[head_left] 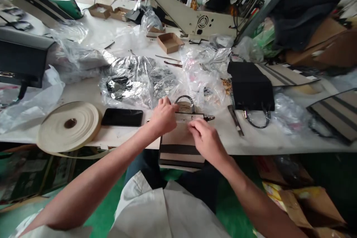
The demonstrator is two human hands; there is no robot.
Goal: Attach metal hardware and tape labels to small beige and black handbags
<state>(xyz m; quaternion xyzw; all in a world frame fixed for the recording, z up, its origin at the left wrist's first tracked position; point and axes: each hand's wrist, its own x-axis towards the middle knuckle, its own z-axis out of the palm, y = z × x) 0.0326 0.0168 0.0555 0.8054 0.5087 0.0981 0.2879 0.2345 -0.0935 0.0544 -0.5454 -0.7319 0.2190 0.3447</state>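
Cream webbing tape, wound in a flat roll (pixel 68 124), is lying at the left of the frame on the white worktable (pixel 86 93). Just to its right a black phone (pixel 122 117) is lying face up near the table's front edge. Crumpled clear plastic bags (pixel 134 78) are spreading across the centre of the table behind it.

The left hand (pixel 164 117) is resting at centre frame, its fingers curled tight over the top edge of a striped handbag (pixel 181 145), just beside the bag's arched handle (pixel 184 100). The handbag, beige with dark bands, is hanging over the front edge of the table in lower centre frame, its top on the tabletop.

The right hand (pixel 205 137) is gripping the same top edge, with the fingers drawn narrow in a pinch.

Further right, a black bag (pixel 251 87) is lying flat, and striped panels (pixel 334 113) are lying at the right edge.
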